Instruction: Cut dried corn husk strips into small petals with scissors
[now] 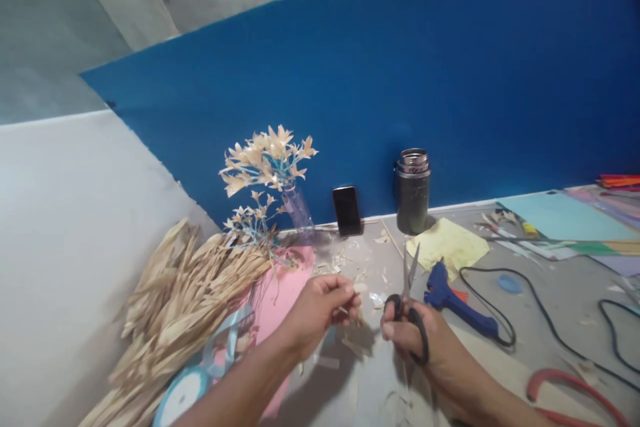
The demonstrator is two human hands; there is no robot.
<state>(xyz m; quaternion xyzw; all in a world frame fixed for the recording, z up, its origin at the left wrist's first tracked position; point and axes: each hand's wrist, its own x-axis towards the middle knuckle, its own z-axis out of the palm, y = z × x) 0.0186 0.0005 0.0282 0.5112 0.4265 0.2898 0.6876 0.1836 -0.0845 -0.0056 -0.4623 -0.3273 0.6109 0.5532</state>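
Note:
My right hand grips black-handled scissors, its fingers in the loops. The blades point up and away from me, slightly apart. My left hand is closed in a pinch over the table, left of the scissors. A pale sliver shows at its fingertips, too small to make out. Beneath both hands lie pale scraps. A blue glue gun rests just right of my right hand, close to a crumpled yellow cloth or paper.
Dry husks are heaped at left, beside a blue ribbon spool and pink sheet. Husk-like flowers stand in a clear vase. A phone and dark flask stand behind; red-handled pliers lie front right.

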